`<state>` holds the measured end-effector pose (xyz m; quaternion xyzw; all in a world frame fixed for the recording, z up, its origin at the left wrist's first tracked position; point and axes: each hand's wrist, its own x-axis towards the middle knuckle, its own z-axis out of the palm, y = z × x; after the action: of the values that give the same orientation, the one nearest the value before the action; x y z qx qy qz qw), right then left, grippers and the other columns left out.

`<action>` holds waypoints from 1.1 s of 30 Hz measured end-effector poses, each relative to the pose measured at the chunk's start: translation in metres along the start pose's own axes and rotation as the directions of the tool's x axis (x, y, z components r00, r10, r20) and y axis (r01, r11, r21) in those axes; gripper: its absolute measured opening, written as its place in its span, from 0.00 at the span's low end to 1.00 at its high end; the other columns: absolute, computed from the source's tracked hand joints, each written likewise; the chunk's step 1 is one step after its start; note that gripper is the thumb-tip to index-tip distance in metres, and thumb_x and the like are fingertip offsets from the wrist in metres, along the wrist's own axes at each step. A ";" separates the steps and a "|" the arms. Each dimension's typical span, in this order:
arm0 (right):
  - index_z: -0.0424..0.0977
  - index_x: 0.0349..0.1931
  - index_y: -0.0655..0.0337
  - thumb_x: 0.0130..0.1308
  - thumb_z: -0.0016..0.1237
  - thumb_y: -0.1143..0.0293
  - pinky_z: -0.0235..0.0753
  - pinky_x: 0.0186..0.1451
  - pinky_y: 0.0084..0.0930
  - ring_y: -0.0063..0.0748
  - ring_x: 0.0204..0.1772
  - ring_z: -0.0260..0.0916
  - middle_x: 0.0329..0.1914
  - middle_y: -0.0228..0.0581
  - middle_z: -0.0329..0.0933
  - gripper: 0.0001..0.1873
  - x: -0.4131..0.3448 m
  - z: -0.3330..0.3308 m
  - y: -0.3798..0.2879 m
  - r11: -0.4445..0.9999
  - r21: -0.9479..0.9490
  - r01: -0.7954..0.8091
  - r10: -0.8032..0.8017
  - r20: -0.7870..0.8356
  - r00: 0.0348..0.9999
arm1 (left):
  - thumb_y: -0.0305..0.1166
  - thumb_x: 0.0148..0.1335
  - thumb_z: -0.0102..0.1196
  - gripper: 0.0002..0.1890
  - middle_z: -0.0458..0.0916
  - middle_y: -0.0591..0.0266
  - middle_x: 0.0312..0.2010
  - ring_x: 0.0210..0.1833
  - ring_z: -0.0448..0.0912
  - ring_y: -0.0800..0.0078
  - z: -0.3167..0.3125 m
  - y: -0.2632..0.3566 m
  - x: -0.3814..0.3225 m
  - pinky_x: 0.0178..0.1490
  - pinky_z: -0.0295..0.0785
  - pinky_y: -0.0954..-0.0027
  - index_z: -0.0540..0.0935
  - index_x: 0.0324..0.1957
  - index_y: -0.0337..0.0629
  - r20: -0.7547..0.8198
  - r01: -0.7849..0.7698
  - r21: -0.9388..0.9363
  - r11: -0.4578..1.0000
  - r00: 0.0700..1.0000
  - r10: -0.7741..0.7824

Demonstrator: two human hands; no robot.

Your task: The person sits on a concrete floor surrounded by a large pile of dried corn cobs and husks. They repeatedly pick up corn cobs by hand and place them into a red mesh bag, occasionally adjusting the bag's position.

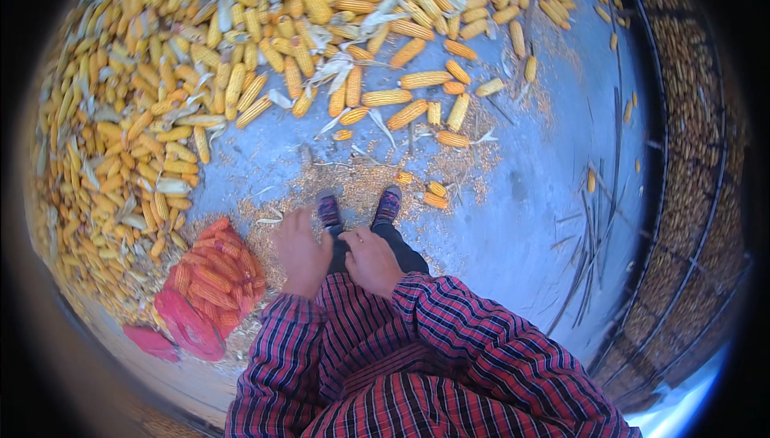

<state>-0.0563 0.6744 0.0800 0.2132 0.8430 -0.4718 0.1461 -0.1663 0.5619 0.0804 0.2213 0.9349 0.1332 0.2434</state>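
Observation:
My left hand [304, 252] is raised in front of my body, a little blurred, with its fingers extended and nothing seen in it. Close beside it on the right, my right hand [372, 259] shows its back, fingers loosely bent towards the left hand. I see no object in it, though its palm is hidden. The two hands look slightly apart. A red mesh sack [219, 278] filled with corn cobs lies on the floor to the left of my left hand. Beyond my shoes [387, 203], loose corn kernels [355, 180] cover part of the concrete floor [511, 239].
A large heap of yellow corn cobs [180, 65] spreads across the far side and left. Several dark thin sticks [592, 245] lie at right, before a wire-mesh crib [686, 137] holding cobs. Red pieces of material [191, 325] lie at the sack's near end.

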 end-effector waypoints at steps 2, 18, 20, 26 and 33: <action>0.72 0.50 0.65 0.57 0.48 0.76 0.73 0.53 0.42 0.54 0.49 0.72 0.45 0.52 0.71 0.18 -0.001 -0.017 0.026 0.994 0.034 -0.106 0.107 -0.044 0.993 | 0.34 0.52 0.62 0.27 0.75 0.55 0.53 0.60 0.71 0.58 0.023 0.031 0.020 0.64 0.59 0.50 0.76 0.56 0.41 0.076 -0.105 -0.021 0.994 0.991 0.106; 0.70 0.57 0.50 0.52 0.59 0.68 0.74 0.55 0.45 0.56 0.57 0.67 0.58 0.50 0.64 0.29 -0.016 0.047 0.434 0.741 -0.293 -0.604 0.630 -0.008 0.777 | 0.26 0.54 0.55 0.17 0.74 0.53 0.52 0.57 0.73 0.50 0.375 0.081 0.110 0.55 0.72 0.53 0.80 0.48 0.48 0.666 -0.380 0.087 0.921 0.709 0.230; 0.70 0.58 0.46 0.57 0.53 0.68 0.70 0.60 0.49 0.59 0.63 0.63 0.66 0.51 0.60 0.25 -0.003 0.074 0.484 0.765 -0.428 -0.481 0.522 -0.024 0.852 | 0.28 0.57 0.54 0.16 0.74 0.54 0.52 0.58 0.72 0.52 0.428 0.074 0.120 0.54 0.72 0.52 0.79 0.49 0.48 0.621 -0.460 0.128 0.879 0.728 0.291; 0.66 0.61 0.39 0.67 0.43 0.65 0.62 0.62 0.59 0.60 0.68 0.58 0.71 0.52 0.56 0.22 0.002 0.124 0.570 0.660 -0.745 -0.096 0.160 0.015 0.987 | 0.28 0.56 0.54 0.14 0.72 0.60 0.46 0.52 0.73 0.60 0.533 0.051 0.136 0.50 0.72 0.58 0.76 0.46 0.46 0.505 -0.552 0.282 0.785 0.780 0.368; 0.70 0.59 0.43 0.51 0.60 0.61 0.63 0.61 0.55 0.61 0.62 0.60 0.63 0.59 0.59 0.31 0.023 0.067 0.572 0.936 -0.345 -0.072 0.100 0.063 0.993 | 0.36 0.47 0.65 0.21 0.72 0.57 0.41 0.49 0.72 0.58 0.512 0.093 0.176 0.49 0.70 0.56 0.77 0.44 0.43 0.366 -0.479 0.010 0.878 0.818 0.443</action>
<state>0.2114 0.8878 -0.3839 0.2023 0.8954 -0.3197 0.2348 -0.0081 0.7995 -0.3895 0.4734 0.7997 0.0989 0.3558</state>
